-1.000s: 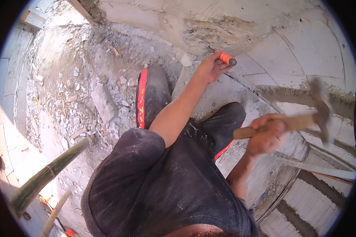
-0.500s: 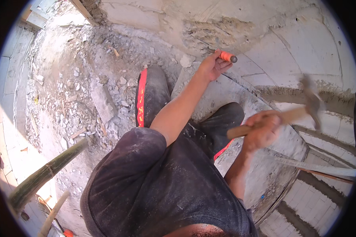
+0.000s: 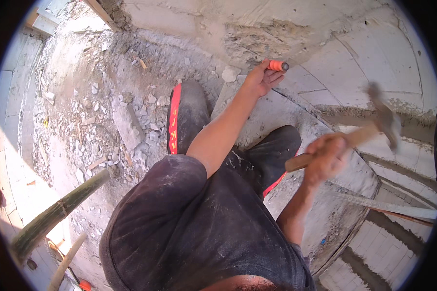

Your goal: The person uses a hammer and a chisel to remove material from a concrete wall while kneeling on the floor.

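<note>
A chisel point(image 3: 277, 65) with an orange grip and a grey metal end is pinched in my left hand point(image 3: 261, 82), its other fingers loosely curled. It lies against the rough, chipped patch point(image 3: 272, 39) of the pale wall; its working tip is hard to make out. My right hand point(image 3: 326, 157) is wrapped round the wooden handle of a hammer point(image 3: 363, 135). The hammer's head, blurred by motion, is raised to the right, apart from the chisel.
Rubble point(image 3: 99, 111) and broken chunks cover the floor at left. A thick greenish pole point(image 3: 58, 211) and a thinner stick point(image 3: 68, 262) reach in at lower left. A pale strip point(image 3: 388, 206) lies at right, near stacked blocks point(image 3: 393, 237). My knees are bent close to the wall.
My right hand and the hammer have moved slightly to the right. The chisel and my left hand have shifted only a little.
</note>
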`<state>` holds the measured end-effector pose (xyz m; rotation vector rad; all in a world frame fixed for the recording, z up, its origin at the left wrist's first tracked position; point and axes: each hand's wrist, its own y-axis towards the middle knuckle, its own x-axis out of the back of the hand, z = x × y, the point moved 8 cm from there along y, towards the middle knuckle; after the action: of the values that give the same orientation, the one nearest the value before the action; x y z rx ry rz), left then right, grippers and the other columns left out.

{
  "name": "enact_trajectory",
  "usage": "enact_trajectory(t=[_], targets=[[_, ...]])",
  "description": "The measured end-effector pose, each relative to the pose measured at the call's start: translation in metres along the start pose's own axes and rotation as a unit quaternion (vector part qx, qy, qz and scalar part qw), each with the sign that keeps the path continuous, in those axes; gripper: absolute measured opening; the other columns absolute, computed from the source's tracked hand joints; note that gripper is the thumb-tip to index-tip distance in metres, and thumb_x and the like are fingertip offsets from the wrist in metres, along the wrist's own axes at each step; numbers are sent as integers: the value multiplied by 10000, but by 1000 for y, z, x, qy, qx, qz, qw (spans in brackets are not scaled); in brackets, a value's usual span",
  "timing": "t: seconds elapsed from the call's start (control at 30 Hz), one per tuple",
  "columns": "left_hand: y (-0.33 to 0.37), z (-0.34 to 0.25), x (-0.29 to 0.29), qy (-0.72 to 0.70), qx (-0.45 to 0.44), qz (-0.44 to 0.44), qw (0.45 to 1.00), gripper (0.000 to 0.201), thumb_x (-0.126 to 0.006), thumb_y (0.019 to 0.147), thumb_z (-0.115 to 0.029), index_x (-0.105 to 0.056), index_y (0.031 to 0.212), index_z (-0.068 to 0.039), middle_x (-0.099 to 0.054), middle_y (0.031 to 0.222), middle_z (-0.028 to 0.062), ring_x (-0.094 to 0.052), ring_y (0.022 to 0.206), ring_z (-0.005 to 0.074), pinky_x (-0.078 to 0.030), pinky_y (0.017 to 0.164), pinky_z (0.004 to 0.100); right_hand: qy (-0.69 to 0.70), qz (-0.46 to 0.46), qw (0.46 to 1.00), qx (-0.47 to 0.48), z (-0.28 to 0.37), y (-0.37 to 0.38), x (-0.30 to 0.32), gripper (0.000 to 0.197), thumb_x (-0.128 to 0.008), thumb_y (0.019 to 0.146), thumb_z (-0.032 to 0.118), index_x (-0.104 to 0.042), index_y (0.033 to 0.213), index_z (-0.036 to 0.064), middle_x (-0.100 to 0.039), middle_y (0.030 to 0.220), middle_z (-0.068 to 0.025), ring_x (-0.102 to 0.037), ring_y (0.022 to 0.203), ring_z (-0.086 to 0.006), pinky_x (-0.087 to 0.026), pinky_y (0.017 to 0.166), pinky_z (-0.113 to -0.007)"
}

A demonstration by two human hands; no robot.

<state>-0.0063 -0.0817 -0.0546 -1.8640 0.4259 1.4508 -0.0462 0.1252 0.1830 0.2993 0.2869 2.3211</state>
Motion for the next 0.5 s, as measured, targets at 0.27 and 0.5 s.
enact_trajectory(t=[0.27,0.5], targets=[[-5,7,5,10,35,16,999,337,-438,1032,-314,-516,1168,-16,-600,1238,182,-550,1212,331,-392,1092,498,-282,-10,953,114,-122,-25,-14,274,-467,1008,294,-477,861,63,-478,608,-27,-478,460,-131,-417,414,-273],[-10,14,29,33,52,-35,997,305,-456,1024,-316,-501,1177,-56,-609,1224,170,-565,1187,314,-398,1082,489,-43,6,975,-219,-78,-32,6,250,-501,1002,279,-535,913,47,-515,608,-48,-508,468,-142,-419,424,-277]])
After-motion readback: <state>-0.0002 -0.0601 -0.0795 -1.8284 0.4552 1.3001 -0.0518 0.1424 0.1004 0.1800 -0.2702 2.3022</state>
